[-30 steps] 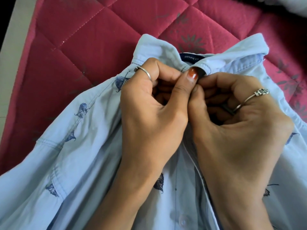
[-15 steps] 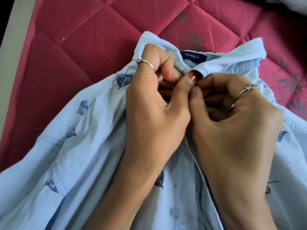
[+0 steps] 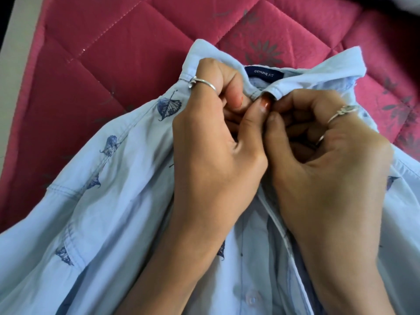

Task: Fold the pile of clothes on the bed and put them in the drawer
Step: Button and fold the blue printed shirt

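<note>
The pale blue shirt [image 3: 109, 201] lies front-up on the red quilted bed [image 3: 113, 53], collar [image 3: 318, 73] toward its far side. Your left hand [image 3: 213, 160] and right hand [image 3: 327, 164] meet knuckle to knuckle, fingers curled, pinching the collar's front. Bare quilt shows beyond the collar and toward the bed's left edge.

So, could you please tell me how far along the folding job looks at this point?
Early. Nothing looks folded yet: the light blue leaf-print cotton shirt lies spread, unfolded, on the red quilted bedcover. In hand: the left hand and right hand pinch the shirt front just below its collar, apparently at the top button. Folding and the drawer, which is out of view, remain.
</note>
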Tool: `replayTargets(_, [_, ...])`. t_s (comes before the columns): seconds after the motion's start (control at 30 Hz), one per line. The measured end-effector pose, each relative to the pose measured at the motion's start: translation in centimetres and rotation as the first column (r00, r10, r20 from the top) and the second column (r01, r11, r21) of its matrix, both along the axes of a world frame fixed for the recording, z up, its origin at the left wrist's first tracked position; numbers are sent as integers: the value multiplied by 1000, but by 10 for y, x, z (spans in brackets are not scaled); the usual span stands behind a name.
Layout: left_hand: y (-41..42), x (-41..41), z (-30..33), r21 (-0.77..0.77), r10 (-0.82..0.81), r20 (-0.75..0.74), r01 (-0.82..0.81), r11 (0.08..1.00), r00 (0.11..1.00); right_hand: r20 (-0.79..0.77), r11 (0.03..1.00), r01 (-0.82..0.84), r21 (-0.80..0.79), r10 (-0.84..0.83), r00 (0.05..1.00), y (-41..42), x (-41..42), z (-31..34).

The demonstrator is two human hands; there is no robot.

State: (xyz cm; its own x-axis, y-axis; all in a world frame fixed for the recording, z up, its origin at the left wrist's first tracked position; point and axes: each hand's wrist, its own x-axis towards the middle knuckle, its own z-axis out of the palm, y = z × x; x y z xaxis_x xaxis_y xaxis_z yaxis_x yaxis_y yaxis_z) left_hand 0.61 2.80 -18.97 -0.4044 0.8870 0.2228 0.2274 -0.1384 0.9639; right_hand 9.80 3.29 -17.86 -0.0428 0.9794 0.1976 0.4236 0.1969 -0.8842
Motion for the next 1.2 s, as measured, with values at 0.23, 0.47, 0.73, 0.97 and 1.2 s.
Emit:
replayTargets(0.23, [1, -1, -5, -46, 25, 134, -19, 999, 991, 202, 989, -123, 81, 104, 974, 8, 6, 1])
replayTargets(0.47, [1, 4, -8, -32, 44, 352, -35, 999, 935, 149, 989, -110, 96, 95, 984, 8, 2, -1])
replayTargets(0.73, [2, 3, -13, 37, -21, 105, 17, 999, 994, -266, 938, -120, -325, 31, 964, 20, 11, 3])
replayTargets(0.97, [5, 4, -20, -27, 55, 38, -54, 998, 998, -122, 982, -75, -172, 55, 991, 13, 7, -7])
replayTargets(1.2, [2, 7, -12, -56, 88, 16, -87, 995, 996, 103, 1000, 5, 17, -7, 995, 7, 4, -8])
